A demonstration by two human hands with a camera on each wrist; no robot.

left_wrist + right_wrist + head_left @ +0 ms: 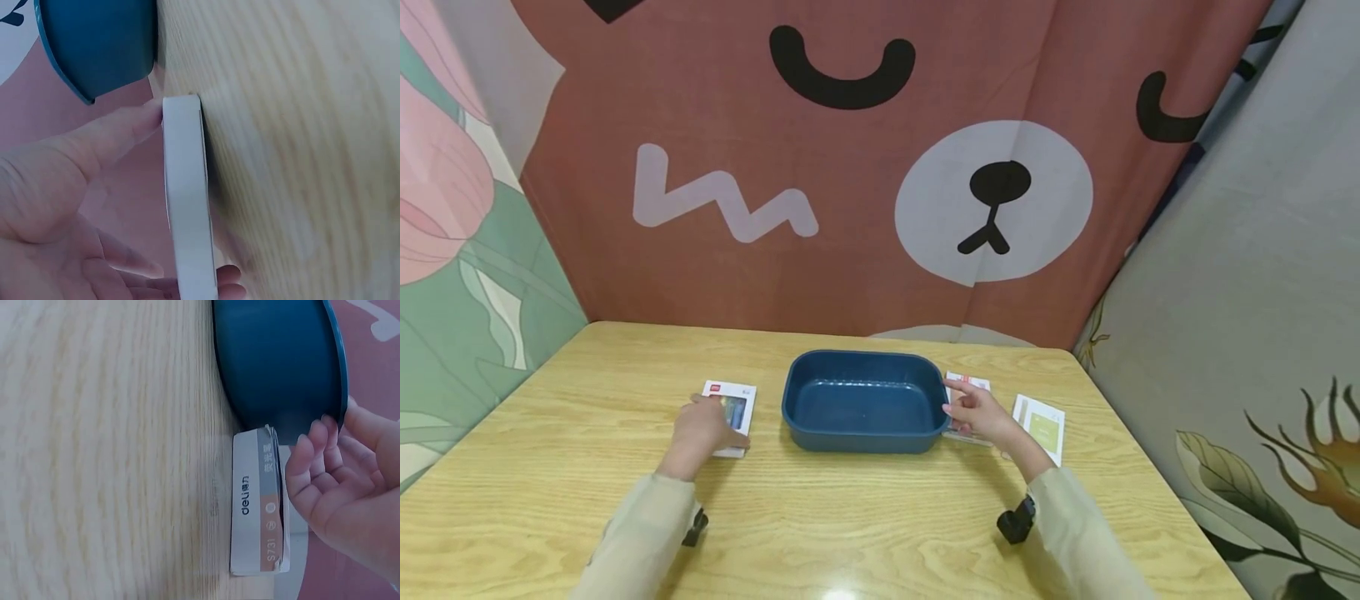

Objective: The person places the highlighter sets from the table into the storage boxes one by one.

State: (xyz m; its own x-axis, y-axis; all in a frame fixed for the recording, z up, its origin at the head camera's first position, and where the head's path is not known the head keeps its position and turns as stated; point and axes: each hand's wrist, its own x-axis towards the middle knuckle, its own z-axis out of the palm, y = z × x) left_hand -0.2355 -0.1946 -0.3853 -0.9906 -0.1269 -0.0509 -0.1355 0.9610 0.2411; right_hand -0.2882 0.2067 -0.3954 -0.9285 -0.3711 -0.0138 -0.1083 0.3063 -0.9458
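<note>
My left hand (698, 429) grips a flat white box (739, 408) with a red logo and a dark coloured panel. In the left wrist view, the thumb presses one end of this box and fingers curl about the other. A dark blue rectangular basin (865, 442) stands at the middle of the table, its inside bare. At the basin's right end is my right hand (981, 414). The right wrist view has one digit over the rim and bent fingertips (304, 450) against the outer wall. Below that hand lies a deli highlighter box (253, 506), partly covered in the head view.
Right of the highlighter box, a white packet with a yellow-green panel (1045, 429) lies on the wooden table (850, 525). A curtain with a bear face (850, 283) hangs behind the table's far edge. Patterned cloth (1210, 317) borders the right side. Each wrist wears a small black camera (1017, 522).
</note>
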